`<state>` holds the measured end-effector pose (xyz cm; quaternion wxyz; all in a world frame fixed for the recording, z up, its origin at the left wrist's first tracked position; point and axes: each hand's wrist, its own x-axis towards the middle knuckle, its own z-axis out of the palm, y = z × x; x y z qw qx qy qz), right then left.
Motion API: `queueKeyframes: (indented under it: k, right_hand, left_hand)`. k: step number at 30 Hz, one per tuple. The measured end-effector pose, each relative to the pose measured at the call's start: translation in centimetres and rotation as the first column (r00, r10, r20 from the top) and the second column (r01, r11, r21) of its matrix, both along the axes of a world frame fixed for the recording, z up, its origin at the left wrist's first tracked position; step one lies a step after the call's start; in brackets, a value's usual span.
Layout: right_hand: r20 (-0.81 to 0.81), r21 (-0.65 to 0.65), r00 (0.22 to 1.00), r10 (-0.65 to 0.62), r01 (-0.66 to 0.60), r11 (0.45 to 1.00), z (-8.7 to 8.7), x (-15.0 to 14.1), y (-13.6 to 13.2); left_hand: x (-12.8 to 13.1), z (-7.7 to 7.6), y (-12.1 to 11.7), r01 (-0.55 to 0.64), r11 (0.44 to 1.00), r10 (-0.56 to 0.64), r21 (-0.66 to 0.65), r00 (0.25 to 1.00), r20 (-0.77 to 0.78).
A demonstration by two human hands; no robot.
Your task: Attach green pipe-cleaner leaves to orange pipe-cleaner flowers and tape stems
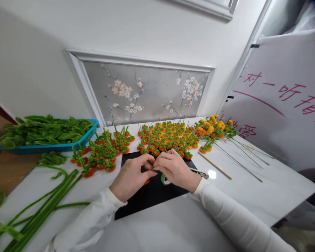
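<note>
My left hand point(132, 176) and my right hand point(177, 169) meet over a black mat point(149, 199), fingertips pinched together. What they pinch is too small and covered to make out. A bit of orange fuzzy material point(147, 182) shows just under the left fingers. Partly behind my right hand lies a roll of green tape point(165, 180). A utility knife point(199, 172) sticks out beyond that hand's far side. Just past the mat stand many small orange and yellow pipe-cleaner flower heads point(168, 134), with green bases and thin stems pointing up.
At the left, a blue basket point(68, 146) holds green fuzzy leaves point(47, 131). Long green pipe cleaners point(47, 206) lie in front of it. More orange pieces with green stems point(102, 154) stand nearby. To the right are a wooden stick point(215, 165) and long-stemmed flowers point(212, 126).
</note>
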<state>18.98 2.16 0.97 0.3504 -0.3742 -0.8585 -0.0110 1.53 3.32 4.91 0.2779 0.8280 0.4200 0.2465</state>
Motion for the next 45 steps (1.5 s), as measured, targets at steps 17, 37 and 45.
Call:
queueKeyframes:
  k: [17,37,45]
  right_hand:
    - [0.034,-0.010,0.999,-0.011,0.011,1.000,-0.1,-1.0,2.5]
    - [0.221,-0.494,0.778,-0.588,0.609,0.621,-1.9,7.3,-4.8]
    - [-0.353,-0.546,0.878,-0.324,0.088,0.833,0.9,2.4,-4.9]
  left_hand:
    - [-1.8,-0.6,2.8,0.094,0.917,-0.032,-0.388,0.986,0.164]
    - [-1.9,-0.3,2.5,0.099,0.816,0.077,-0.570,0.958,0.276]
    - [-3.8,0.8,2.5,0.003,0.888,0.046,-0.459,0.994,0.096]
